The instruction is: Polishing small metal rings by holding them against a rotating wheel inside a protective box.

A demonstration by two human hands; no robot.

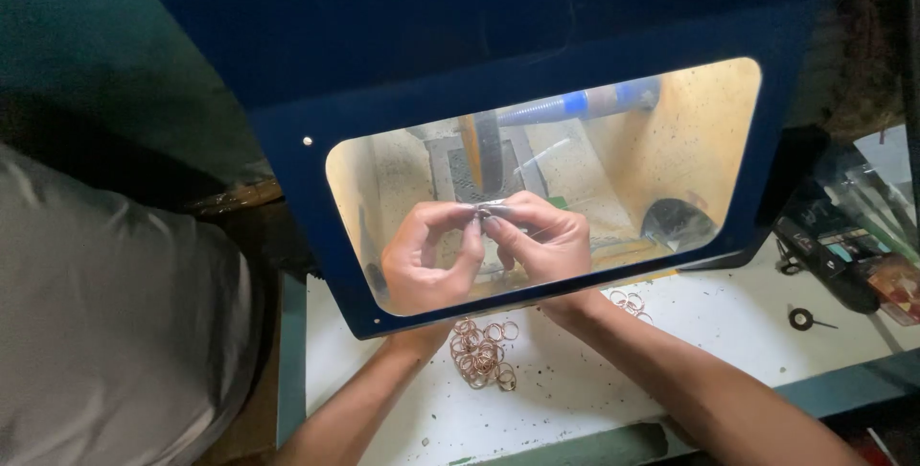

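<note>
Both my hands reach under a dark blue hood [537, 63] and show through its clear window [690, 140]. My left hand [431, 260] and my right hand [537, 241] meet at the fingertips and pinch one small metal ring [484, 209] between them. Behind the hands a hose with a blue band [575, 104] and a grey metal fixture [450, 164] stand inside the lit box. Below the window, between my forearms, lies a pile of several copper-coloured rings [482, 353] on the white bench [594, 389].
A few more rings [628, 301] lie right of my right wrist. A small black disc [801, 318] and dark tools [834, 255] sit at the bench's right end. A person's grey-sleeved shoulder [105, 332] fills the left side.
</note>
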